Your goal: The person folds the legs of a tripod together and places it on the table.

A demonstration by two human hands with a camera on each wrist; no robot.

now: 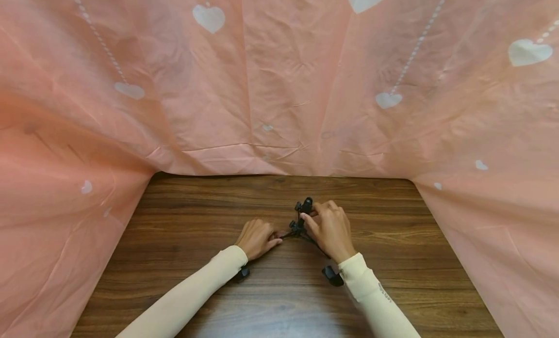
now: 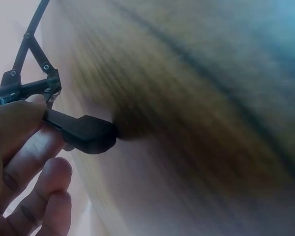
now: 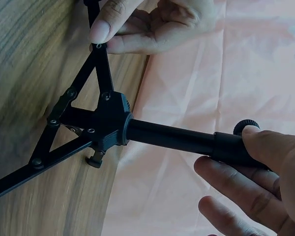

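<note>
A small black tripod [image 1: 298,227] with hinged legs and braces stands over the wooden table, between both hands. My left hand [image 1: 258,238] pinches one of its legs between thumb and fingers; in the left wrist view that leg ends in a thick black foot [image 2: 93,133] beyond the fingertips. With thumb and fingers, my right hand [image 1: 333,231] grips the upper end of the centre tube [image 3: 169,136], beside a ribbed knob [image 3: 246,126]. The legs spread out from the hub [image 3: 113,120] in the right wrist view, and a smaller screw knob [image 3: 94,161] sticks out below it.
The dark wooden table [image 1: 196,202] reaches back to a pink curtain [image 1: 279,86] with white hearts, which also hangs along both sides. Black wrist devices [image 1: 333,276] sit under the cream sleeves [image 1: 192,294].
</note>
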